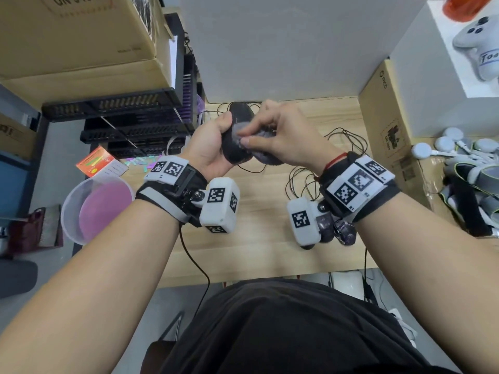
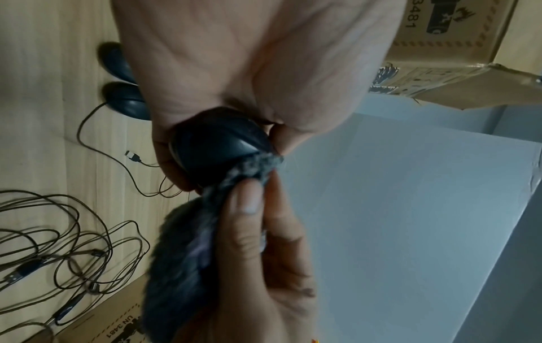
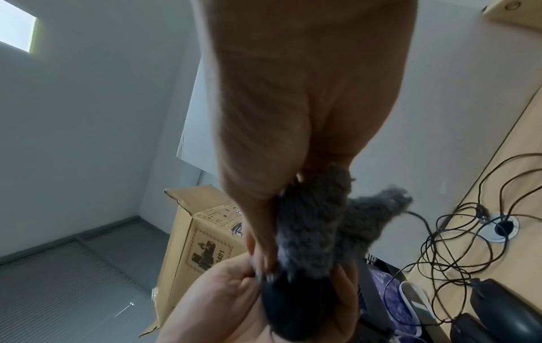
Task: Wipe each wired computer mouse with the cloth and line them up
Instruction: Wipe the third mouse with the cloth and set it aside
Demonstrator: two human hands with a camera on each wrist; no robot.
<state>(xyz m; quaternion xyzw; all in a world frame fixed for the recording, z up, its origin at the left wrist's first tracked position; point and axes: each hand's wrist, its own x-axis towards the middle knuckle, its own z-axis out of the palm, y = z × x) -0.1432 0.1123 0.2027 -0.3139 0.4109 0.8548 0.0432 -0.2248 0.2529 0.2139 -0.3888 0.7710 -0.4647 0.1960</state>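
Observation:
My left hand (image 1: 216, 144) grips a black wired mouse (image 1: 232, 148) above the back of the wooden desk (image 1: 256, 247). My right hand (image 1: 275, 130) pinches a fluffy grey cloth (image 1: 263, 155) and presses it against the mouse's side. Up close in the left wrist view, the cloth (image 2: 182, 255) lies over the mouse (image 2: 211, 143). Two more black mice (image 2: 114, 62) (image 2: 126, 99) lie side by side on the desk; they also show in the right wrist view, mice (image 3: 504, 308). Tangled black cables (image 1: 348, 141) sprawl to the right.
Cardboard boxes stand at the left (image 1: 81, 49) and the right (image 1: 388, 125). Black slotted trays (image 1: 121, 112) and a plastic bowl (image 1: 94, 209) sit at the left. A white panel (image 1: 283, 49) closes the back. Dark glossy shapes (image 1: 326, 228) under my right wrist camera are unclear.

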